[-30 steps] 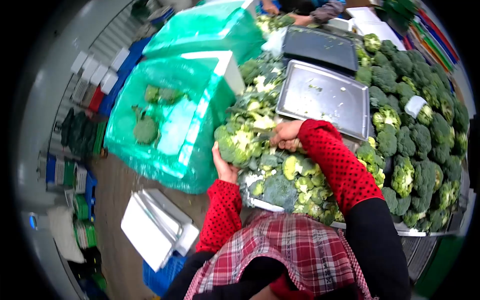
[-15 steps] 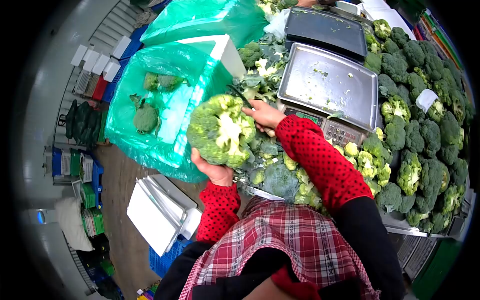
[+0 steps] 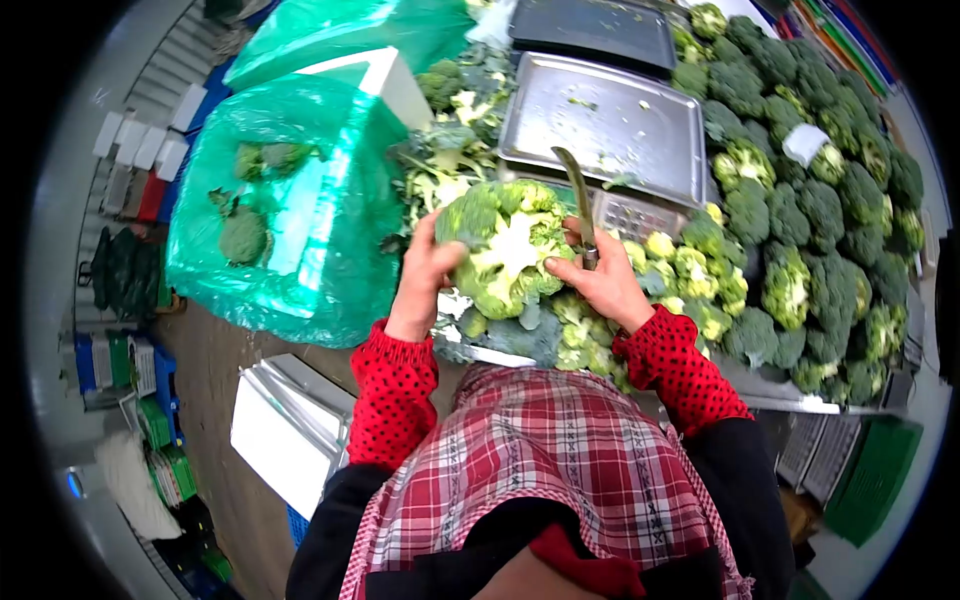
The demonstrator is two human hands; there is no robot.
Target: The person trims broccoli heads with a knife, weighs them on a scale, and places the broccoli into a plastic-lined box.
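A large broccoli head (image 3: 510,245), its pale cut underside facing up, is held between both hands in front of the apron. My left hand (image 3: 428,272) grips its left side, the fingers slightly blurred. On the right, my right hand (image 3: 605,275) has a knife (image 3: 578,195) in its fingers, curved blade pointing up and away, while the thumb presses the broccoli's edge. Beneath the head lie trimmed leaves and small florets (image 3: 585,335). Just beyond the hands is a scale with a metal tray (image 3: 605,125).
A green-lined box (image 3: 375,270) with several broccoli heads stands on the left. Many broccoli heads (image 3: 830,275) are piled on the right. A dark tray (image 3: 595,32) lies behind the metal one. White foam lids (image 3: 285,430) are at the lower left.
The broccoli head has moved right, in front of the scale, and its cut side now faces up. My right hand has turned the knife blade upward and touches the head. The view has shifted.
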